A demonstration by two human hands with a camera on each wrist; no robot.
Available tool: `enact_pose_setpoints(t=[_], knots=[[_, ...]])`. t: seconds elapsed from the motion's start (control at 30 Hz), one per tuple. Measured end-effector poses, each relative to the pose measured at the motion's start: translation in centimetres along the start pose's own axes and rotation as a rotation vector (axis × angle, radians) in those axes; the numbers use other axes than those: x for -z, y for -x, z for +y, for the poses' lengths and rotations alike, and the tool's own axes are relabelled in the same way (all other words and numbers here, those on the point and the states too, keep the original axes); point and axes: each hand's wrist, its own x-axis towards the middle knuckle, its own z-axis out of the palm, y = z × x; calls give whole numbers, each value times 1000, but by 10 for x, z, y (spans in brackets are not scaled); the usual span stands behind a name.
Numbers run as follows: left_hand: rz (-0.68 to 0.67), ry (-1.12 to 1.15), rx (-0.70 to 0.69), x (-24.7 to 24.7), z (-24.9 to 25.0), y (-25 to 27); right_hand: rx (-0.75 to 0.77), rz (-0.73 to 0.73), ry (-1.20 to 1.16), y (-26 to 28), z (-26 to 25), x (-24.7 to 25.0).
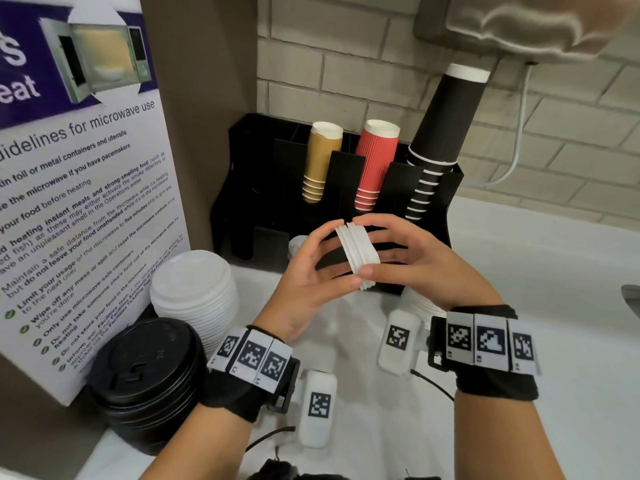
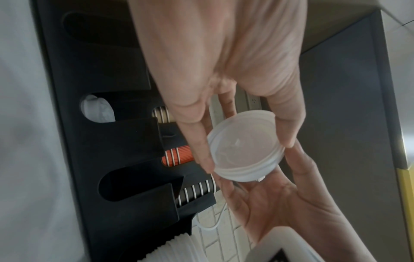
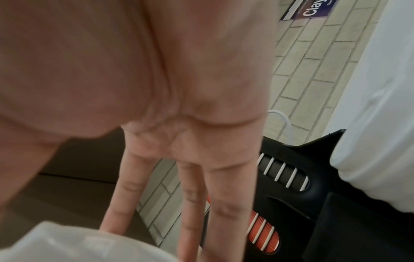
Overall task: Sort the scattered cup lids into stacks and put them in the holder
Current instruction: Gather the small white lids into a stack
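I hold a short stack of white cup lids (image 1: 356, 258) on edge between both hands, just in front of the black holder (image 1: 263, 188). My left hand (image 1: 332, 254) grips its left face and rim with thumb and fingertips. From the right, my right hand (image 1: 384, 251) pinches the rim with thumb below and index finger above. The left wrist view shows the lids (image 2: 244, 147) from the open underside, with my right hand (image 2: 280, 203) cupped behind them. They fill the lower left corner of the right wrist view as a blurred white rim (image 3: 67, 244).
A tall stack of white lids (image 1: 194, 292) and a stack of black lids (image 1: 145, 375) stand on the counter at left by a microwave sign (image 1: 86, 202). The holder carries gold (image 1: 320, 161), red (image 1: 375, 161) and black cups (image 1: 443, 133). More white lids (image 1: 419, 303) sit under my right wrist.
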Motion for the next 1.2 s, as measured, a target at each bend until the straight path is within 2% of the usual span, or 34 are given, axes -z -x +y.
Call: enact_pose_setpoints(t=[0.3,0.5,0.6,0.67,0.73,0.77,0.9,1.03,1.2], knots=[[11,-15,-11,2,-2,-2,41,116,75,-6,-3,-10],[81,14,-70,6,-6,-5,64,83,118,-25,-9,-14],[253,59,-109,7,-7,-6,130,109,152,-52,-16,-14],[423,118,-121,9,-8,-7,177,212,206,-80,-17,-14],[551,185,-137,13,-7,-8,166,310,343,-109,-14,-17],[606,205,-145,15,-6,-9,136,313,427,-122,-10,-21],[775,249,-189,21,-1,-10,-6,85,768,-155,12,-41],[823,252,-220,25,0,-10,-100,-86,1095,-167,30,-60],[820,241,-200,25,-2,-11,-97,-159,1184,-170,43,-77]])
